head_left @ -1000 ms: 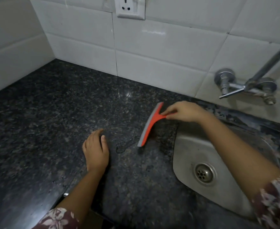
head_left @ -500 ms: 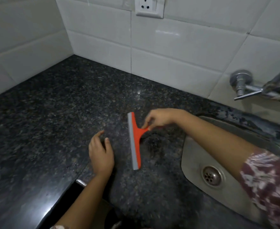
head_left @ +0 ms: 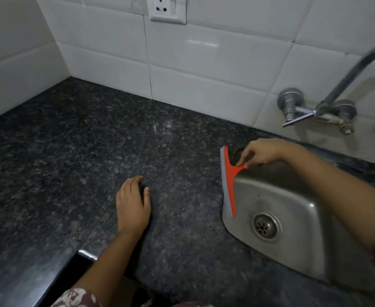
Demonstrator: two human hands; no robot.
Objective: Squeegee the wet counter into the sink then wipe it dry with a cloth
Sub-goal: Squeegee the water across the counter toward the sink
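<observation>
Head view: my right hand pinches the short handle of the orange plastic squeegee with grey rubber blade, which lies along the left rim of the stainless steel sink. My left hand rests flat, fingers straight, on the black speckled granite counter, well apart from the squeegee. A chrome wall tap projects above the sink, and the white glazed wall tiles behind carry a white socket plate.

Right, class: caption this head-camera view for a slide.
Right hand holds an orange squeegee at the edge of the steel sink; left hand rests flat on the dark granite counter.
</observation>
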